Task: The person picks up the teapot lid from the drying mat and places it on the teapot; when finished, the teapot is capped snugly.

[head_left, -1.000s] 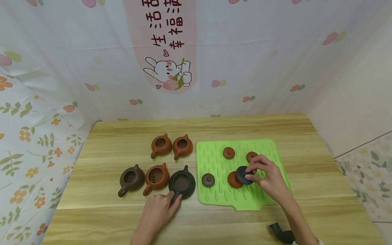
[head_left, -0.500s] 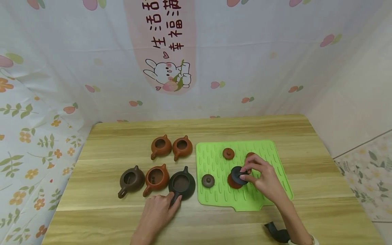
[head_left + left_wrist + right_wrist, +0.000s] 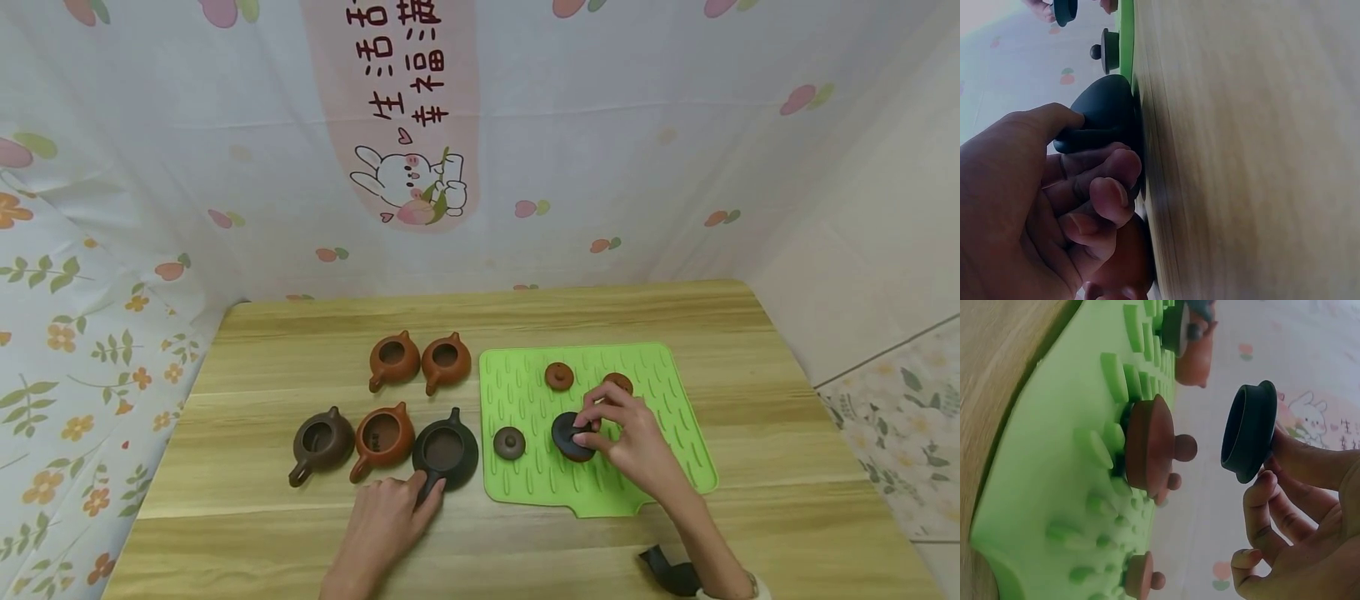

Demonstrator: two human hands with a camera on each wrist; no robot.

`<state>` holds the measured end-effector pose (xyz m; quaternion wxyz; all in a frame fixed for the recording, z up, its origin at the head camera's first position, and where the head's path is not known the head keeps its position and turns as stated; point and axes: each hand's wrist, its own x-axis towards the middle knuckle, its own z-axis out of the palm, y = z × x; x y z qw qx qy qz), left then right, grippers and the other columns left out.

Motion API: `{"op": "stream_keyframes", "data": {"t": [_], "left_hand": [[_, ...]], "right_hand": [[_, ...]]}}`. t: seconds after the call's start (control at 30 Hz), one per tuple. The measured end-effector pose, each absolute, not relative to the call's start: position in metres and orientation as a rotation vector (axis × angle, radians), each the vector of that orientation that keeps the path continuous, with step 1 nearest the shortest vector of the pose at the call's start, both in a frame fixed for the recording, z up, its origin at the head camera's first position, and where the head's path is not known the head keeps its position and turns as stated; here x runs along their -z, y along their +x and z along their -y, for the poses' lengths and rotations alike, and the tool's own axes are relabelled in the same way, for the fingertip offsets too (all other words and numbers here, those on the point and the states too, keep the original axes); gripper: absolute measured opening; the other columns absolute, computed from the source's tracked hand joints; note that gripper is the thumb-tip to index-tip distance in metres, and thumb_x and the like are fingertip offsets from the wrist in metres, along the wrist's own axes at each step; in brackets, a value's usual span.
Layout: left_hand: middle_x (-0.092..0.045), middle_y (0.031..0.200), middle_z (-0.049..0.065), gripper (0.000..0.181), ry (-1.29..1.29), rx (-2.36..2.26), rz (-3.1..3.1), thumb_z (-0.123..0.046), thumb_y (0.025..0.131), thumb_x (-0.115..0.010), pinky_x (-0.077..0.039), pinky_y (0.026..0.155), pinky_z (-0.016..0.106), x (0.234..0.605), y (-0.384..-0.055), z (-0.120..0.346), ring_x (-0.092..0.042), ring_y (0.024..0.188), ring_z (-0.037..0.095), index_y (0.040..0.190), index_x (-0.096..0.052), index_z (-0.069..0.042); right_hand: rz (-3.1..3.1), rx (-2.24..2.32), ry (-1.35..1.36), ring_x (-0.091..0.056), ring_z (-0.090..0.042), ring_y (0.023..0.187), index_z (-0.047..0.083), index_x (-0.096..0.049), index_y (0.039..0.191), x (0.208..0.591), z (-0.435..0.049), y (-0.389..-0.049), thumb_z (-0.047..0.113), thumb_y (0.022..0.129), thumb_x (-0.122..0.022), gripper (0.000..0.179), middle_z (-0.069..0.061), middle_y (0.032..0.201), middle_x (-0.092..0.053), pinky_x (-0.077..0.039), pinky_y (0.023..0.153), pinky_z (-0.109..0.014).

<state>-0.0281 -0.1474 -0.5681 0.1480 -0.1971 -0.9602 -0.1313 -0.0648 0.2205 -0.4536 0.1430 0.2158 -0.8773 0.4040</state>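
By its handle, my left hand [image 3: 386,517] holds a black teapot [image 3: 468,454] that stands lidless on the table, left of a green mat. In the left wrist view the thumb presses the teapot's handle [image 3: 1085,139] from above. My right hand [image 3: 633,442] pinches a black lid [image 3: 564,432] by its knob, over the mat. The right wrist view shows this black lid [image 3: 1250,431] tilted and raised clear of a reddish-brown lid [image 3: 1150,447] on the mat. From the head view, the black lid mostly covers that brown one.
The green mat [image 3: 525,487] also bears a grey-brown lid [image 3: 510,443] and two small orange-brown lids [image 3: 559,376]. Left of the black teapot stand an orange-brown teapot [image 3: 406,433] and a dark brown teapot [image 3: 341,442]. Two smaller orange-brown teapots [image 3: 405,362] stand behind. A patterned curtain [image 3: 637,167] backs the table.
My right hand has carried the black lid leftward across the mat, over the reddish-brown lid. The left hand and the black teapot have stayed in place.
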Motion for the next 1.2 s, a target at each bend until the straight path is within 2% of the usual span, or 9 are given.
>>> {"op": "stream_keyframes", "data": {"t": [0.23,0.5,0.93,1.2], "left_hand": [[-0.038,0.052,-0.012,0.039,-0.571,0.360,2.757,-0.045,0.099,-0.078,-0.020,0.047,0.024,0.569,-0.028,0.148,-0.036,0.043,0.010,0.073,-0.056,-0.026],[-0.038,0.052,-0.012,0.039,-0.563,0.374,2.757,-0.045,0.098,-0.079,-0.020,0.047,0.025,0.570,-0.027,0.149,-0.036,0.042,0.010,0.074,-0.056,-0.026],[-0.037,0.052,-0.014,0.040,-0.562,0.348,2.794,-0.047,0.099,-0.078,-0.020,0.048,0.025,0.569,-0.027,0.148,-0.035,0.044,0.008,0.073,-0.054,-0.028],[-0.036,0.053,-0.014,0.039,-0.563,0.335,2.792,-0.047,0.100,-0.078,-0.020,0.048,0.024,0.568,-0.028,0.148,-0.034,0.044,0.007,0.074,-0.055,-0.028]], "right_hand": [[2.539,-1.218,0.627,-0.058,-0.009,0.078,0.014,-0.076,0.083,0.455,-0.213,-0.063,-0.010,0.070,-0.096,0.033,0.002,0.101,-0.064,-0.051,0.071,-0.033],[2.572,-1.334,0.654,-0.055,-0.003,0.076,0.015,-0.076,0.086,0.458,-0.198,-0.062,-0.009,0.075,-0.094,0.032,0.003,0.102,-0.063,-0.050,0.069,-0.024],[2.557,-1.304,0.713,-0.054,0.001,0.076,0.013,-0.076,0.085,0.459,-0.187,-0.064,-0.010,0.074,-0.094,0.031,0.003,0.104,-0.062,-0.050,0.067,-0.024],[2.603,-1.236,0.703,-0.055,0.005,0.076,0.018,-0.077,0.085,0.456,-0.180,-0.065,-0.004,0.075,-0.096,0.030,0.009,0.104,-0.063,-0.042,0.086,-0.032]]}}
